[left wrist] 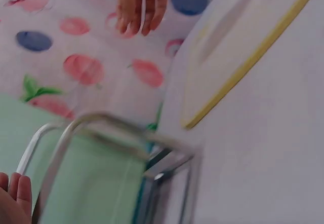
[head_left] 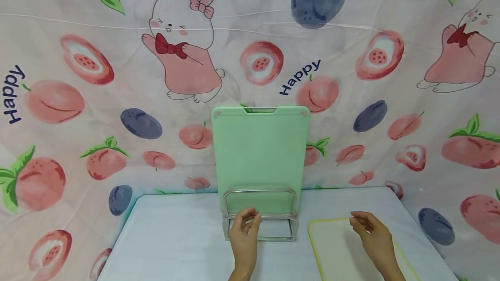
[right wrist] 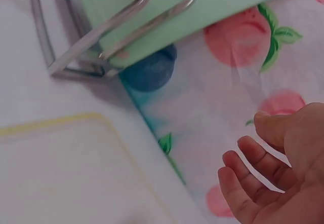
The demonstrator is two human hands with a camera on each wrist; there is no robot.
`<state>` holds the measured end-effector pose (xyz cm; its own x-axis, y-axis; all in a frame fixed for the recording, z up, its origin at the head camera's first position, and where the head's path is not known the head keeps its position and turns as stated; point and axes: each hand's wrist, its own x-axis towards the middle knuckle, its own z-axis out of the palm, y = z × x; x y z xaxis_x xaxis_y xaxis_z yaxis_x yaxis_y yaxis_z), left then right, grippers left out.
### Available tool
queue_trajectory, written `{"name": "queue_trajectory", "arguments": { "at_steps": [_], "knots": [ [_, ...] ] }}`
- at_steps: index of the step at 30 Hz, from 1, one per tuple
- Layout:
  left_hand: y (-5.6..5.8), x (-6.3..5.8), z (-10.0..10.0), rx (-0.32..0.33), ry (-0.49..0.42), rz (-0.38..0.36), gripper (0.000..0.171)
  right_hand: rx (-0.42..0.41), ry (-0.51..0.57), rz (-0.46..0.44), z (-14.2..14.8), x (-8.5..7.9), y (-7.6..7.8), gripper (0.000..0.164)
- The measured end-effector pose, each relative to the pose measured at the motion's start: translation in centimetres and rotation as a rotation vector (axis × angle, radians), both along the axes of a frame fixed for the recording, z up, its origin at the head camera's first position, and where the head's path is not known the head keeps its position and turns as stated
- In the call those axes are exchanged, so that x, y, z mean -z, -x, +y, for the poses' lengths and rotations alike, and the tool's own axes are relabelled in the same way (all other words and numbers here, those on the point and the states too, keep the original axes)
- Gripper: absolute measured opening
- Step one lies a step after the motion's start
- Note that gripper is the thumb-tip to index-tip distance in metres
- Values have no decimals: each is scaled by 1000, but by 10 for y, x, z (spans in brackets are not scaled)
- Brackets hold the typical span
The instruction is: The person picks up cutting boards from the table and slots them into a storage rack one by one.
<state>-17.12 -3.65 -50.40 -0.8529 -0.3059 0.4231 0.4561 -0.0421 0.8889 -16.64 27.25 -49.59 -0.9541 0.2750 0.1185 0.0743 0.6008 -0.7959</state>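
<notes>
A green cutting board (head_left: 259,151) stands upright in a metal wire rack (head_left: 259,240) at the middle of the table. My left hand (head_left: 245,237) is in front of the rack with loosely bent fingers and holds nothing; in the head view it overlaps the rack's lower bars. A pale board with a yellow rim (head_left: 332,246) lies flat to the right of the rack. Over that board hovers my right hand (head_left: 375,240), its fingers relaxed and nothing in them. The right wrist view shows the right hand's fingers (right wrist: 258,168) spread slightly apart.
A white cloth covers the table (head_left: 168,233). Right behind it hangs a curtain (head_left: 250,64) printed with fruit and rabbits. The table's left and right edges show in the head view.
</notes>
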Motion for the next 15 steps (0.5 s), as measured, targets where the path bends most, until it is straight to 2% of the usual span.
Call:
{"name": "queue_trajectory", "arguments": {
  "at_steps": [4,9,11,15],
  "knots": [
    [-14,12,30,74,-41,-119,21,44,-77,-94,18,14,-15,43],
    [-24,33,65,101,-46,-298,21,74,-63,-241,40,26,-26,59],
    [-28,43,76,122,-42,-348,21,88,-68,-279,50,31,-29,62],
    [-34,57,92,174,-16,-438,20,177,-75,-329,70,45,-34,63]
  ]
}}
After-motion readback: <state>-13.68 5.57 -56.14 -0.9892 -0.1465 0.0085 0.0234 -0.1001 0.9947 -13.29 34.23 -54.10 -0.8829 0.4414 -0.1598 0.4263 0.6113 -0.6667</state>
